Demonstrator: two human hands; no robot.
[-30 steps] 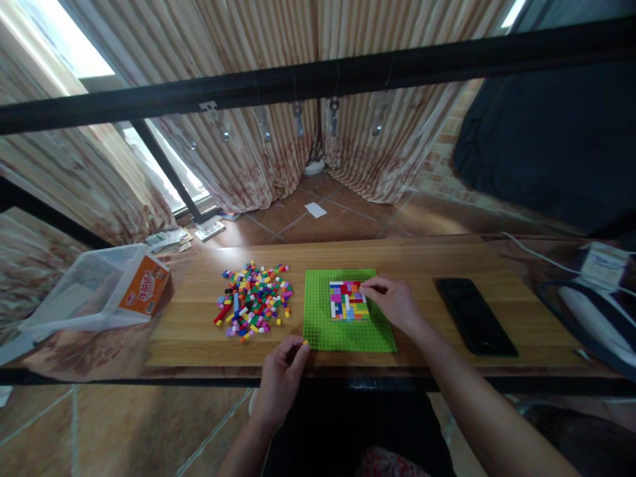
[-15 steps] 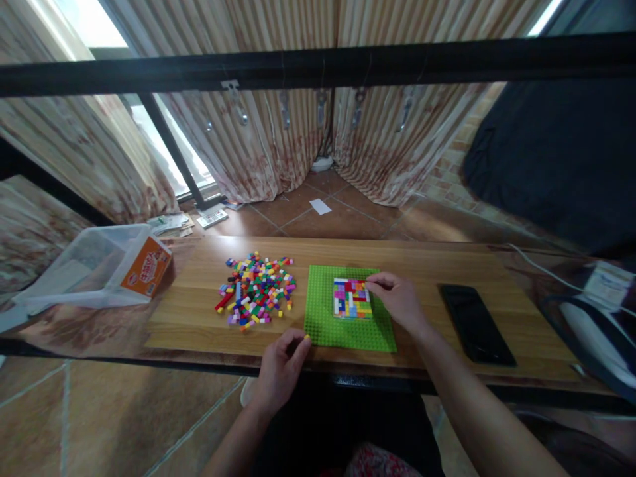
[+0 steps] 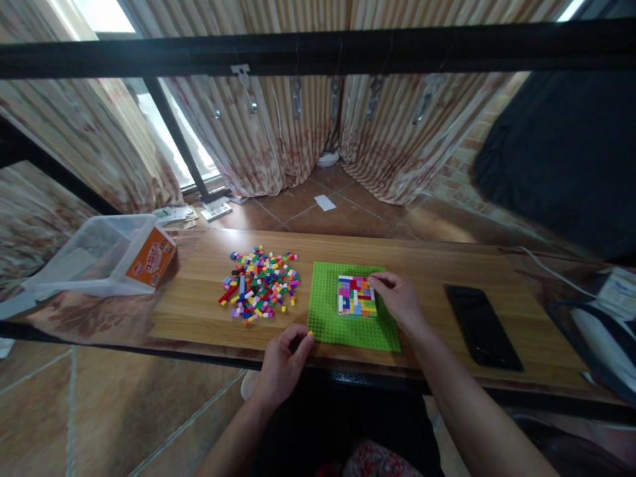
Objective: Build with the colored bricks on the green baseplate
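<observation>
A green studded baseplate (image 3: 328, 324) lies flat on the wooden tabletop. On it stands a square block of many-coloured toy bricks (image 3: 356, 297). My right hand (image 3: 397, 298) reaches in from the right, its thumb and forefinger pinched at the block's far right corner; whatever is between the fingertips is too small to make out. By the baseplate's near left corner, my left hand (image 3: 285, 361) pinches a small yellow brick (image 3: 311, 333) between thumb and forefinger. A loose heap of small mixed bricks (image 3: 263, 281) spreads to the left of the baseplate.
A black phone (image 3: 483, 326) lies on the tabletop (image 3: 199, 291) at the right. Beyond the left end stands a clear plastic bin (image 3: 109, 258) with an orange label. A dark horizontal bar (image 3: 318, 56) crosses above the far side. A white cable (image 3: 556, 270) runs at the right.
The view has shifted slightly, so everything sits a little to the right. Both hands keep nearly the same pose, the right at the block's corner and the left with the yellow brick.
</observation>
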